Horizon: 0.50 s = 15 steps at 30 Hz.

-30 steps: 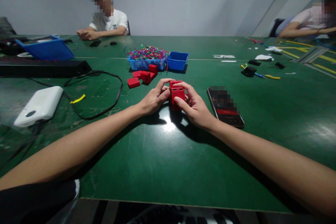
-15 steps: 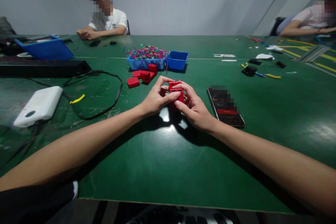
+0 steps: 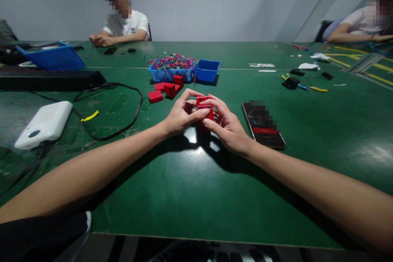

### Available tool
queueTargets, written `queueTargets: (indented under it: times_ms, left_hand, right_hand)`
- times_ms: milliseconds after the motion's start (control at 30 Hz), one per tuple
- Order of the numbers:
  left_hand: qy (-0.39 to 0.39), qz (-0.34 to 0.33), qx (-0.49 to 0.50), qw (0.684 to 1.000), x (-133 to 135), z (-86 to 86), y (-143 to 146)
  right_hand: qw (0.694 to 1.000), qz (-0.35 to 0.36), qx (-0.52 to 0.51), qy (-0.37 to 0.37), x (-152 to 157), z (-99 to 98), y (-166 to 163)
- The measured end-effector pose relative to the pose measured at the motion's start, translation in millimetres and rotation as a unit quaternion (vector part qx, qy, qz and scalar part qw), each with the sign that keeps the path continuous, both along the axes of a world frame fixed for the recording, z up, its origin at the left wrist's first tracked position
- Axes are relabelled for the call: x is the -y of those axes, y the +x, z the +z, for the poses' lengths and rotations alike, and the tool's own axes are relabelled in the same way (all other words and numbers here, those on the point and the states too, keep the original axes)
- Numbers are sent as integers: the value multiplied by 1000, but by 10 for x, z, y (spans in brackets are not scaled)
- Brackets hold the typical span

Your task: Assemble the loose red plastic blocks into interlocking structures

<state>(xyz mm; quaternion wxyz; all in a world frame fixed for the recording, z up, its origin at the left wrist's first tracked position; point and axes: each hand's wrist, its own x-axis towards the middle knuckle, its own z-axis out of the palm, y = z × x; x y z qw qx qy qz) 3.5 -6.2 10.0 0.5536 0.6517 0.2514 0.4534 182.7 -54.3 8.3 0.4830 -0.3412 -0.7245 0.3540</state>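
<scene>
Both hands meet mid-table: my left hand point(image 3: 181, 115) and right hand point(image 3: 227, 127) pinch one red plastic housing point(image 3: 205, 108) between them. I see a phone point(image 3: 263, 126) just right, loose red housings point(image 3: 166, 89) ahead, then blue bins point(image 3: 207, 71) of wires.

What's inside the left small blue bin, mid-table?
A tangle of coloured wires, heaped above the rim of the blue bin. The bin's floor and anything under the heap are covered. Left hand and right hand hold the red housing nearer the camera.

Left hand point(image 3: 181, 116) and right hand point(image 3: 227, 127) meet at arm's length, both pinched closed.
</scene>
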Motion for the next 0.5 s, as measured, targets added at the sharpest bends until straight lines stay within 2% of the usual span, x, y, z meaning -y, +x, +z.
queueTargets:
  times_ms: [167, 333, 500]
  left_hand:
    - [1, 1, -4, 1000, -4, -6, -6]
    - [-13, 13, -3, 1000, -15, -11, 7]
    - [-15, 1, 2, 1000, -7, 7, 0]
  right_hand:
    - [1000, -9, -7, -10, 11, 1, -29]
    - [997, 5, -42, -60, 7, -14, -55]
    - [999, -13, -32, -35, 9, -35, -47]
